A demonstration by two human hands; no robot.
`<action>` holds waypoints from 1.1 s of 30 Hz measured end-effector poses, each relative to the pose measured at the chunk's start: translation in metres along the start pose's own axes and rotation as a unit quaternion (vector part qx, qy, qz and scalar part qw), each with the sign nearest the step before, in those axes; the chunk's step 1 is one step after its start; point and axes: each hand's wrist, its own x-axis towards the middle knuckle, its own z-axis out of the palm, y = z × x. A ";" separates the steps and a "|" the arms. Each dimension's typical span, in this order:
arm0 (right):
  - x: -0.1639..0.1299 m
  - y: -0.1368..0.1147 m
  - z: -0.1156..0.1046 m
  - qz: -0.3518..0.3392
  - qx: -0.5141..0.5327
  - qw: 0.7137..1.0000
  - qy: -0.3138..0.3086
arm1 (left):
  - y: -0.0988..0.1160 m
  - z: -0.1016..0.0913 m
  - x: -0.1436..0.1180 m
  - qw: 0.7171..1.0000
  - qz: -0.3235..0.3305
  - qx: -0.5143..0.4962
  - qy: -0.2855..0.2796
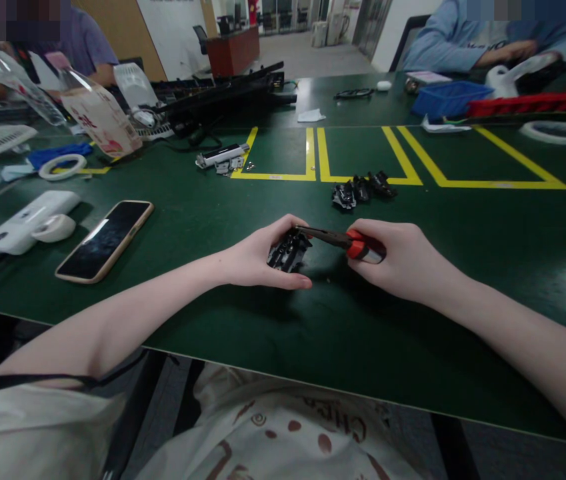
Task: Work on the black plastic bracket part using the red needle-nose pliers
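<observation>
My left hand (257, 257) grips a small black plastic part (287, 252) just above the green table (213, 320), near its front edge. My right hand (403, 260) holds red-handled pliers (357, 245); their dark jaws reach left and touch the top of the black part. Both hands sit close together at the middle of the view.
Several more black parts (360, 190) lie beyond the hands by the yellow floor-tape lines (313, 157). A phone (105, 240) and a white device (27, 223) lie at the left. Tape rolls (63, 167), a blue bin (450, 100) and a red tray (537, 105) stand farther back. Other people sit at the far corners.
</observation>
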 end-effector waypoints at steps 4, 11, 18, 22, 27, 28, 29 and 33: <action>0.000 -0.001 -0.001 0.004 -0.004 1.000 -0.001 | 0.000 0.000 0.000 1.000 -0.001 0.000 0.002; -0.002 -0.001 -0.001 -0.002 -0.023 1.000 0.004 | 0.000 0.000 0.000 1.000 -0.016 0.006 -0.003; -0.001 -0.002 -0.001 -0.011 -0.042 0.999 -0.005 | -0.002 0.001 0.001 0.999 -0.029 0.025 -0.011; -0.001 -0.002 0.001 -0.023 -0.053 0.998 0.001 | -0.003 0.001 0.002 0.999 -0.026 0.035 -0.008; -0.002 0.001 0.002 -0.038 -0.059 0.997 0.008 | -0.004 0.001 0.002 0.999 -0.030 0.039 -0.015; -0.002 0.002 0.003 -0.041 -0.060 0.997 0.009 | -0.004 0.001 0.002 0.999 -0.031 0.042 -0.016; -0.002 0.003 0.004 -0.044 -0.061 0.997 0.010 | -0.004 0.001 0.001 0.998 -0.032 0.044 -0.016; 0.000 0.005 0.007 -0.051 -0.067 0.996 0.014 | -0.002 0.001 0.001 0.998 -0.036 0.051 -0.017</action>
